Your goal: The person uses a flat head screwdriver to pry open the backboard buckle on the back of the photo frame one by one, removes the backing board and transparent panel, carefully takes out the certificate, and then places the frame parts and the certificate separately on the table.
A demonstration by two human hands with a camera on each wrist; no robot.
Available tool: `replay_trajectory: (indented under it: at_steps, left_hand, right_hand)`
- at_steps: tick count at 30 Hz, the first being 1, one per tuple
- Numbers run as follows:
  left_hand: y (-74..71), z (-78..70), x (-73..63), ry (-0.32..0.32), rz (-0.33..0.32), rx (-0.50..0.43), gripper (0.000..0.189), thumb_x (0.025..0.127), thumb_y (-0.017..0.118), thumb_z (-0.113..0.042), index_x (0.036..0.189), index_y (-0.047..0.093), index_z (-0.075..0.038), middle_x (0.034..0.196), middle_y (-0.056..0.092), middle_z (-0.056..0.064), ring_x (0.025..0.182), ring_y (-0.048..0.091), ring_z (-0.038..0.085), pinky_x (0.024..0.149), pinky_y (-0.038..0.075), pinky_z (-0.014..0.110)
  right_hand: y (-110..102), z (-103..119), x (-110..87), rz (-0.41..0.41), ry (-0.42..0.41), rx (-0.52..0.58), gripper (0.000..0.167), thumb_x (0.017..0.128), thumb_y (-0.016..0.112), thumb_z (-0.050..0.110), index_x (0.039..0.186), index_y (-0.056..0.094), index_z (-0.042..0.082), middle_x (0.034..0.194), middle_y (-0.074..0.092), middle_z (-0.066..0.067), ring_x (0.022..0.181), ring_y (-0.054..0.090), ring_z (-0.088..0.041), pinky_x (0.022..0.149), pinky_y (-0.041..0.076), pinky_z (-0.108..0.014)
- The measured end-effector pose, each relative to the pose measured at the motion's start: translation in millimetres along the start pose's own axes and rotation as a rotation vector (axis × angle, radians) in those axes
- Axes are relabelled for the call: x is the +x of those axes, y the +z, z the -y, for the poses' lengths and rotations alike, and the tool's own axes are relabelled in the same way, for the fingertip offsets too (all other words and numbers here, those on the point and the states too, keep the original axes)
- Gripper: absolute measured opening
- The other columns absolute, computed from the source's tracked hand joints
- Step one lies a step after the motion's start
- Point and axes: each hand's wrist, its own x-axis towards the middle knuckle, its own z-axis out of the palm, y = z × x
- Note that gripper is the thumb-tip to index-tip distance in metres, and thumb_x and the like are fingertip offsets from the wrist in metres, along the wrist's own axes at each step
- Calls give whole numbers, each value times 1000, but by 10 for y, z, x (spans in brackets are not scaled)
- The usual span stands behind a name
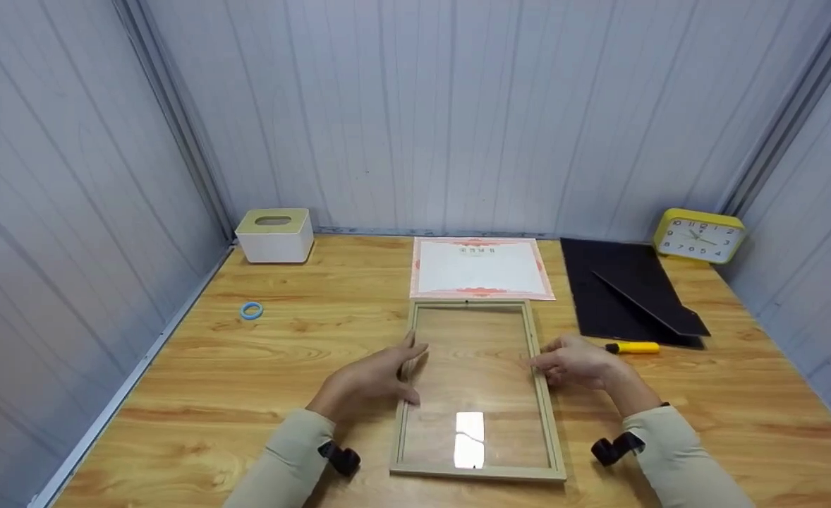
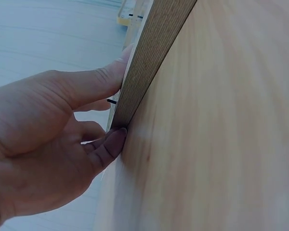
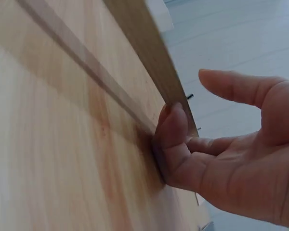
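A light wooden picture frame (image 1: 479, 473) with a clear pane lies lengthwise in front of me, light glaring on the pane's near end. My left hand (image 1: 377, 374) grips its left rail; in the left wrist view the thumb lies over the rail (image 2: 147, 53), with fingertips at its lower edge. On the opposite side, my right hand (image 1: 578, 362) holds the right rail. The right wrist view shows fingers (image 3: 176, 127) hooked under that rail (image 3: 151, 48), which stands above the tabletop, and the thumb held away from it. Small dark tabs stick out along the frame.
A red-bordered certificate (image 1: 479, 271) lies just beyond the frame. To the right are a black backing board (image 1: 602, 289) with a slanted stand leg and a yellow-handled tool (image 1: 638, 347). Farther out stand a yellow clock (image 1: 698, 238) and a tissue box (image 1: 274, 245); a blue ring (image 1: 243, 313) lies left.
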Motion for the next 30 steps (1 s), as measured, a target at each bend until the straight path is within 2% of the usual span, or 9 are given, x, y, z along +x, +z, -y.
replay_trajectory:
  at_steps: [4,8,11,14,16,19,22,28,30]
  left_hand:
    - [-3,-18,-2,8,2,-1,99,82,82,-17,159,20,-8,164,-13,13,150,-5,24,120,12,39]
    - [-3,-29,-9,3,4,-28,99,83,82,-16,159,19,-8,164,-15,12,149,-7,23,120,11,40]
    - [-1,-25,-17,-4,-6,-5,99,83,81,-17,159,19,-6,164,-14,13,149,-7,24,120,10,41]
    - [10,-12,-20,5,-22,49,97,83,82,-20,157,21,-1,163,-13,18,149,-5,26,120,10,40]
    - [18,-2,-19,4,-24,64,102,83,82,-21,157,16,2,162,-15,21,149,-7,26,120,9,39]
    - [18,12,-17,-9,-20,73,109,83,82,-23,158,7,3,161,-20,21,149,-9,25,120,8,39]
    - [2,25,-11,-25,-26,83,117,82,83,-28,157,-2,2,161,-20,20,149,-8,25,121,7,40]
    - [-48,36,-9,-52,-50,137,120,79,85,-37,159,3,-1,164,-10,16,150,-2,25,121,10,40]
    - [-59,39,-12,-50,-56,159,119,78,85,-38,158,7,0,165,-8,17,151,1,27,121,12,41]
  right_hand:
    - [1,-2,5,10,-11,-1,11,95,66,9,93,61,-1,76,57,-3,67,52,-13,63,46,-24]
    - [25,1,11,22,-20,40,26,94,69,8,111,59,-10,85,67,-7,74,60,-13,68,52,-25]
    - [57,-32,35,86,-53,174,44,92,67,-1,124,42,-17,101,71,-20,87,69,-21,80,57,-33]
    - [79,-105,69,159,-85,351,63,93,59,-11,141,18,-14,110,67,-28,97,70,-32,89,55,-44]
    - [87,-165,94,206,-94,437,74,94,54,-15,148,3,-8,110,67,-26,98,70,-34,91,54,-47]
    - [84,-233,113,233,-120,481,79,95,50,-16,152,-4,-3,105,69,-20,95,71,-30,89,56,-43]
    - [81,-265,123,243,-131,496,74,95,50,-15,150,1,-5,103,69,-17,92,71,-27,86,57,-39]
    - [107,-280,143,192,-89,539,43,93,56,-14,131,36,-15,103,70,-19,93,71,-25,87,56,-36]
    - [127,-290,152,181,-58,584,38,93,56,-15,127,42,-15,107,70,-21,97,70,-28,90,55,-36]
